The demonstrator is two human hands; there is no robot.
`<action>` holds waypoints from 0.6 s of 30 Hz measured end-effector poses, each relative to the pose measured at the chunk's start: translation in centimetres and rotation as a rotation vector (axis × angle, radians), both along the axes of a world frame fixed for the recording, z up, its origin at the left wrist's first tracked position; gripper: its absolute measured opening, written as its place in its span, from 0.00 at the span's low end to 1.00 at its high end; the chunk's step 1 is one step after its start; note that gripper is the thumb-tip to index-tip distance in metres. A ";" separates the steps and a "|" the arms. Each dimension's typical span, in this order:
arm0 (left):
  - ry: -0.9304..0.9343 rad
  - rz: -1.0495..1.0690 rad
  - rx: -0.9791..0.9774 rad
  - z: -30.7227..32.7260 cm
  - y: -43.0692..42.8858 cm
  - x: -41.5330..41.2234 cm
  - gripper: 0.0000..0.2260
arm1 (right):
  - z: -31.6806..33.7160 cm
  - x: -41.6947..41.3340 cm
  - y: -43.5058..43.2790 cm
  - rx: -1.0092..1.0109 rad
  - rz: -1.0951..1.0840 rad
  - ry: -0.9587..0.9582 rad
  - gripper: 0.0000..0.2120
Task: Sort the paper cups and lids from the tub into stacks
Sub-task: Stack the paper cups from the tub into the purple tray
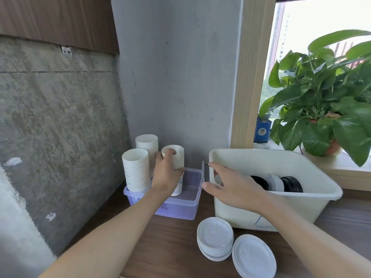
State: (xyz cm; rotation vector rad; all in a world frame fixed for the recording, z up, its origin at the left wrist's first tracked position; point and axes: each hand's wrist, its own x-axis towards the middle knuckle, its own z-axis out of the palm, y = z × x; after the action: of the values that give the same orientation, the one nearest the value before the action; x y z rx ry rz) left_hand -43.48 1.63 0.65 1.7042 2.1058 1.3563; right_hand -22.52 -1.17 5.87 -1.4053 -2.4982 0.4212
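Note:
My left hand (166, 173) grips a stack of white paper cups (176, 157) standing in a clear plastic box (180, 207), thumb over the top rim. Two taller cup stacks stand beside it, one at the front left (136, 169) and one behind (147, 145). My right hand (230, 187) hovers open over the left rim of the white tub (301, 207), fingers spread, holding nothing. Inside the tub lie black lids (292, 183) and white lids (276, 182). Two stacks of white lids rest on the wooden counter in front: an upright one (214, 237) and a tilted one (254, 255).
A concrete wall (176, 77) rises directly behind the box. A potted green plant (325, 101) and a small blue box (262, 131) sit on the windowsill at the right. The brown counter (170, 247) extends toward me between my forearms.

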 end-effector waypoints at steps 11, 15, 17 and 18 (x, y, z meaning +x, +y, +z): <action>0.425 0.106 0.090 -0.8 0.2 -0.4 0.30 | 0.0 0.1 -0.2 0.024 -0.008 0.000 0.33; 0.775 0.140 0.076 -0.3 0.6 -0.7 0.31 | 0.0 0.1 -0.2 0.023 0.002 0.004 0.33; 0.856 0.109 0.049 0.0 0.8 -1.0 0.32 | -0.1 0.1 -0.2 0.028 0.002 0.005 0.33; 0.885 0.099 0.047 0.1 0.9 -1.2 0.34 | -0.1 0.1 -0.1 0.031 0.001 0.006 0.33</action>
State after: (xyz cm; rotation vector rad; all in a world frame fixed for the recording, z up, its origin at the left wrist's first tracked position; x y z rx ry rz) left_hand -44.65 2.51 0.79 2.5743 2.5784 0.7016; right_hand -22.40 -1.29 5.77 -1.3891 -2.4904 0.3852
